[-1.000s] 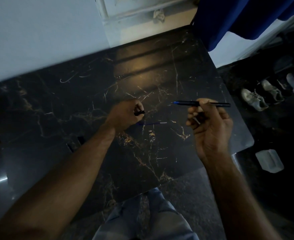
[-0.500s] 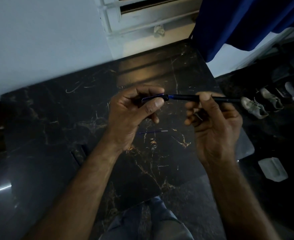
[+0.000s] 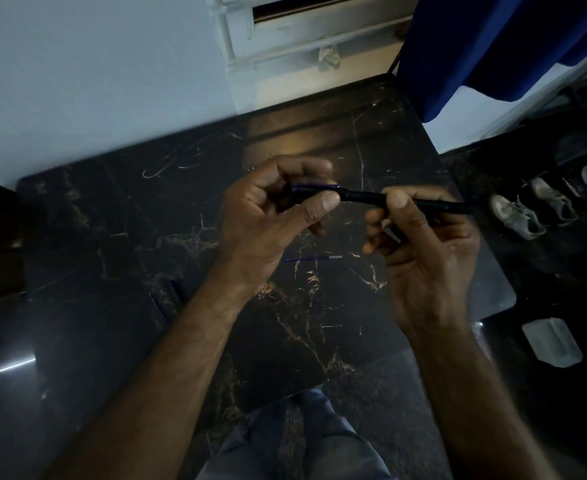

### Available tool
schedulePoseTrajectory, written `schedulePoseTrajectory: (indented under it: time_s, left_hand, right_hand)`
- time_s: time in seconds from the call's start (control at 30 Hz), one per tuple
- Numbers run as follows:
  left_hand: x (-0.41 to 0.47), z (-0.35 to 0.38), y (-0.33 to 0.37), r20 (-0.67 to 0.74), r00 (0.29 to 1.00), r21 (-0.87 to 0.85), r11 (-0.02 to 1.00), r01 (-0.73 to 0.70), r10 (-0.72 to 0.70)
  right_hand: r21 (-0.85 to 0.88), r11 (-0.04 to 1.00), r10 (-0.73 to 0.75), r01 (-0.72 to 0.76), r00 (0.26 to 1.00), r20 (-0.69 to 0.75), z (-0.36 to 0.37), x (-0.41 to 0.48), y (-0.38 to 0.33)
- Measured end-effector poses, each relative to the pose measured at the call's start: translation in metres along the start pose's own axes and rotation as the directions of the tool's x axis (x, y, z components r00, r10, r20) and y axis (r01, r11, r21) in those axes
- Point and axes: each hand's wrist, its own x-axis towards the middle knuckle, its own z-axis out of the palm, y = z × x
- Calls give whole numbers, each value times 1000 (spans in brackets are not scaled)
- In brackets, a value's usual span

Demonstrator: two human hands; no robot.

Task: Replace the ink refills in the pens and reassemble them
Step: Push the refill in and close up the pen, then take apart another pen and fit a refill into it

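A dark pen [image 3: 364, 196] lies level in the air above the black marble table [image 3: 119, 216], held between both hands. My right hand [image 3: 423, 244] pinches the barrel near its middle; the barrel's end sticks out to the right. My left hand [image 3: 271, 216] closes thumb and fingers around the pen's left end, where a blue-tinted part [image 3: 314, 187] shows. A thin blue ink refill [image 3: 311, 259] with a pale tip lies flat on the table below the hands, apart from both.
A white wall and window sill run along the table's far edge. A blue curtain [image 3: 486, 46] hangs at the back right. Shoes [image 3: 517, 216] and a clear plastic container [image 3: 551, 341] sit on the floor to the right. My knees are under the table's near edge.
My left hand rose from the table and met the pen's left end. The blue section showing between the hands has shrunk as the left-end part slid onto the barrel.
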Motion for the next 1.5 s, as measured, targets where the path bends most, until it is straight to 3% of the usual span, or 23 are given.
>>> schedulePoseTrajectory:
  time_s: [0.17, 0.27, 0.47, 0.67, 0.77, 0.87, 0.97, 1.07, 1.13, 1.23, 1.37, 1.5]
  left_hand:
    - [-10, 25, -5, -309, 950, -108, 994, 12, -45]
    - [-17, 38, -12, -424, 905, 27, 999, -22, 32]
    - [-24, 43, -13, -483, 850, 224, 968, -113, 211]
    - [-27, 42, -22, -561, 815, 131, 988, -84, 144]
    - [-21, 28, -31, -524, 847, 85, 995, -54, 91]
    - [-14, 8, -49, -497, 867, 45, 997, 60, -30]
    - [-17, -5, -75, -455, 889, 171, 974, 148, -55]
    - [-32, -19, -99, -422, 900, 278, 928, 248, -114]
    - [-42, -29, -112, -479, 863, 281, 903, 325, -161]
    - [-57, -39, -126, -588, 773, 296, 827, 478, -236]
    - [-71, -36, -139, -479, 819, 521, 648, 556, -317]
    - [-65, -29, -146, -439, 835, 594, 589, 547, -333]
  right_hand:
    - [-29, 999, -13, 14, 1000, 28, 8, -1, 5]
    - [-22, 999, -38, 38, 999, 16, 16, -2, 11]
    - [5, 1000, -13, 13, 1000, 21, 15, 2, 16]
    - [53, 998, 11, -15, 997, 76, 16, 5, 32]
    - [88, 984, 146, -153, 986, 85, 10, 6, 47]
    - [-94, 959, 275, -267, 958, 83, -15, 15, 57]
    - [-567, 818, 262, -98, 941, 215, -47, 28, 68]
    - [-864, 498, 354, 78, 891, 285, -64, 35, 90]
    - [-912, 394, 367, 116, 890, 272, -70, 36, 108]
    - [-931, 345, 310, 115, 923, 228, -77, 36, 137]
    - [-955, 289, 256, 72, 955, 149, -82, 40, 163]
    - [-962, 221, 159, 164, 967, 201, -81, 38, 173]
